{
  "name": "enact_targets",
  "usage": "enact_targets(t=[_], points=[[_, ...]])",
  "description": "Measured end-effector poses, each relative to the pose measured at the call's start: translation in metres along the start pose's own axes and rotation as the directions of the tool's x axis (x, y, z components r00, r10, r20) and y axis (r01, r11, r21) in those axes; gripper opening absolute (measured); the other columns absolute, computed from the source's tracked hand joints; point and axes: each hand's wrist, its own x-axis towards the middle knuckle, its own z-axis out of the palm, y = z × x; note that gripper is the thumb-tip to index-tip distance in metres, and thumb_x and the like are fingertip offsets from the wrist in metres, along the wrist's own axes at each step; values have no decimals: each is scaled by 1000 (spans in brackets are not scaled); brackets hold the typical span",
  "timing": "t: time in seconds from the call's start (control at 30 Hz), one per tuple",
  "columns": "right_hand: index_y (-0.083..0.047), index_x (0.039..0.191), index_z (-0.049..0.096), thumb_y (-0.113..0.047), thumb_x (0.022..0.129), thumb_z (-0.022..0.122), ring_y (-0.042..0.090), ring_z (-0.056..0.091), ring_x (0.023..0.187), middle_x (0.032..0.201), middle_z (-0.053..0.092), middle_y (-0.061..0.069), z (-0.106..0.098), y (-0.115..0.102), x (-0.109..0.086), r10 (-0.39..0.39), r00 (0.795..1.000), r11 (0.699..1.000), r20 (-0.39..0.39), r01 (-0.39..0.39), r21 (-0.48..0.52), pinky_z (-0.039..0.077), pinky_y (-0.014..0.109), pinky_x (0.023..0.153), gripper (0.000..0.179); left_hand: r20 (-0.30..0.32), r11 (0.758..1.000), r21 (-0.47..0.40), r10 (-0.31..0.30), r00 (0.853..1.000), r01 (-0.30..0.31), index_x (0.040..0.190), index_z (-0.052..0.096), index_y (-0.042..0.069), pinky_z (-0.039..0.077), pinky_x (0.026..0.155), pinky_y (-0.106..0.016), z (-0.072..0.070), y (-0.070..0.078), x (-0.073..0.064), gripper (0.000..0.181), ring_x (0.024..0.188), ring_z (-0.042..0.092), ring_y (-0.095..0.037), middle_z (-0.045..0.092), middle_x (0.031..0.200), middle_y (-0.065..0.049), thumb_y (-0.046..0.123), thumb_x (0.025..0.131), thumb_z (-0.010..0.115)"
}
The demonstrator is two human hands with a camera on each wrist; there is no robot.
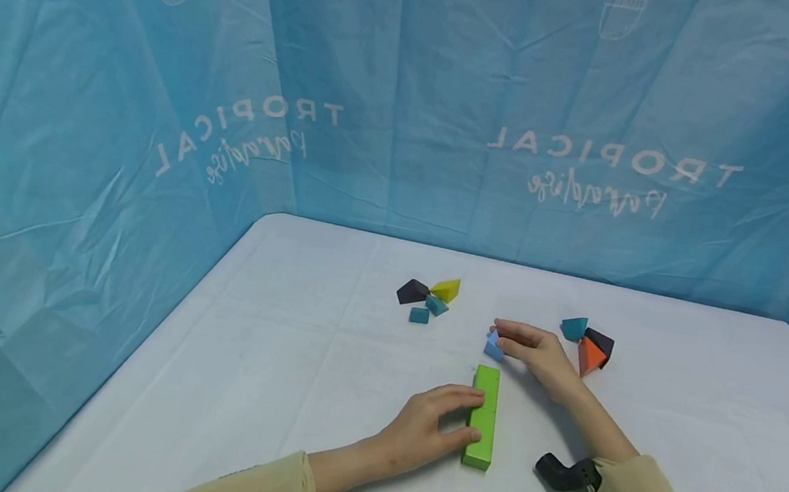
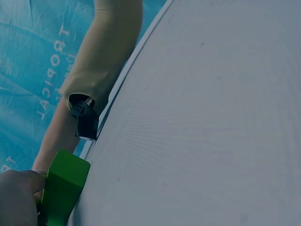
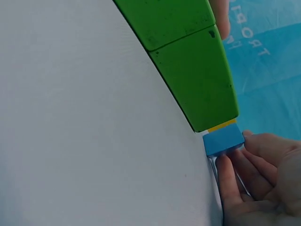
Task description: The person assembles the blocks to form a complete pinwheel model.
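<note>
Two long green blocks [image 1: 481, 422] lie end to end on the table as one bar, with a seam across the middle. My left hand [image 1: 425, 431] holds the bar from its left side, fingertips at the far block and thumb at the near one. In the left wrist view the thumb lies against the green bar [image 2: 66, 188]; the other fingers are mostly hidden. Just beyond the bar's far end, my right hand [image 1: 538, 359] pinches a small blue block [image 1: 494, 345] between thumb and fingers. The right wrist view shows this blue block [image 3: 224, 140] close to the green end.
Farther back stands a cluster of a black piece [image 1: 412, 291], a yellow piece [image 1: 445, 289] and two teal pieces [image 1: 419, 315]. Beyond the right hand sit a teal piece [image 1: 574, 328], an orange piece [image 1: 590, 357] and a black piece [image 1: 601, 340]. Blue curtains border the white table [image 1: 262, 328].
</note>
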Motion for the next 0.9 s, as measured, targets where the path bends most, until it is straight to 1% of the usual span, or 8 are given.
enact_targets(t=[0.13, 0.23, 0.37, 0.53, 0.67, 0.77, 0.83, 0.9], points=[[-2, 134, 52, -25, 92, 64, 26, 50, 120, 129, 57, 13, 2, -4, -4, 12, 998, 1000, 64, -12, 3, 34, 49, 104, 49, 6, 1000, 7, -3, 1000, 3, 123, 60, 3, 39, 100, -25, -1, 0, 0, 40, 121, 48, -11, 57, 128, -4, 23, 90, 67], [-2, 134, 51, -24, 92, 63, 25, 49, 122, 129, 57, 12, 3, -7, -6, 13, 994, 1000, 109, -14, 7, 37, 46, 102, 49, 10, 1000, 9, -1, 1000, 1, 124, 59, 3, 39, 100, -26, -2, 0, 1, 40, 122, 48, -11, 57, 128, -4, 23, 90, 66], [-4, 135, 52, -24, 92, 62, 26, 45, 125, 128, 58, 10, 5, -8, -7, 17, 988, 1000, 154, -19, 10, 33, 50, 105, 48, 15, 1000, 7, -1, 1000, 1, 125, 59, 3, 39, 100, -26, -2, -1, 1, 40, 122, 48, -11, 56, 129, -4, 23, 91, 65], [-4, 134, 52, -22, 92, 63, 27, 45, 125, 128, 58, 10, 7, -8, -9, 20, 983, 999, 180, -24, 21, 29, 52, 106, 47, 20, 1000, -2, -12, 1000, 12, 125, 59, 3, 39, 101, -26, -2, -1, 1, 41, 123, 47, -11, 56, 129, -5, 23, 90, 66], [-3, 134, 53, -21, 92, 63, 27, 44, 126, 129, 57, 11, 8, -10, -12, 19, 983, 999, 182, -25, 29, 29, 52, 106, 46, 24, 999, -29, -35, 999, 35, 124, 59, 2, 38, 102, -27, -2, -1, 1, 41, 123, 47, -12, 56, 129, -5, 22, 89, 67], [-4, 133, 53, -22, 92, 62, 28, 44, 127, 130, 57, 11, 9, -9, -13, 21, 985, 1000, 172, -25, 17, 28, 53, 106, 46, 24, 999, -25, -33, 999, 33, 124, 59, 2, 38, 102, -27, -2, -1, 1, 41, 123, 48, -12, 56, 129, -5, 23, 89, 67], [-4, 133, 54, -24, 92, 63, 26, 44, 126, 128, 58, 10, 8, -9, -15, 22, 989, 1000, 146, -22, 0, 29, 53, 106, 46, 23, 1000, -15, -25, 999, 25, 125, 59, 2, 38, 101, -26, -1, 0, 1, 41, 123, 48, -11, 56, 129, -4, 23, 90, 66], [-4, 133, 53, -27, 92, 63, 25, 47, 124, 127, 59, 9, 7, -11, -17, 6, 995, 1000, 102, -5, -11, 32, 50, 105, 48, 22, 1000, -4, -15, 1000, 15, 125, 59, 3, 39, 101, -26, 0, 0, 0, 40, 122, 48, -11, 57, 129, -4, 24, 91, 65]])
